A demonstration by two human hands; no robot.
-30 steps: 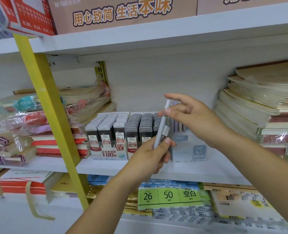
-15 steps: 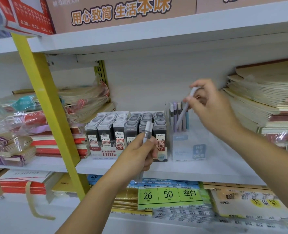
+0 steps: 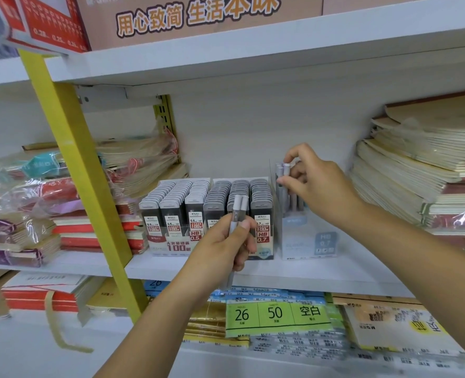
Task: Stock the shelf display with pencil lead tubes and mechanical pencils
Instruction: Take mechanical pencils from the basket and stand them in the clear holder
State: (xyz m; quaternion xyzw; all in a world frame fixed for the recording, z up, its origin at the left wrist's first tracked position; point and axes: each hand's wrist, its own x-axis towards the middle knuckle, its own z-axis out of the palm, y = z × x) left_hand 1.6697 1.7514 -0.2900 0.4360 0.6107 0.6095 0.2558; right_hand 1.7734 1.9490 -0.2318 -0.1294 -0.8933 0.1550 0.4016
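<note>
1. I am working at the middle shelf (image 3: pixel 321 271). Its white front edge is running just below both hands, and a bare strip of board is lying between that edge and the display boxes.
2. The upper shelf (image 3: pixel 253 47) is capping the bay, leaving open headroom above the boxes.
3. A yellow upright (image 3: pixel 87 192) is slanting across the left side, with wrapped notebook packs (image 3: pixel 35 203) lying behind it.
4. A notebook stack (image 3: pixel 422 173) is bounding the right side. Open board is showing between it and the pencil holder (image 3: pixel 310 241).
5. The lead tubes (image 3: pixel 198 197) are standing in six rows in their tray, just beside the holder's left wall.
6. My right hand (image 3: pixel 316 184) is reaching over the holder. Thumb and forefinger are pinching the top of one grey pencil (image 3: pixel 287 170), which is standing upright at the holder's back left, among the standing pencils (image 3: pixel 294 203).
7. My left hand (image 3: pixel 220 246) is gripping a small bunch of grey mechanical pencils (image 3: pixel 238 211) upright, with the thumb pressing against them. Their tops are sitting in front of the right-hand tube rows, and their lower ends are hanging below the shelf edge.
8. The hands are staying apart, the left one lower and nearer to me.
</note>
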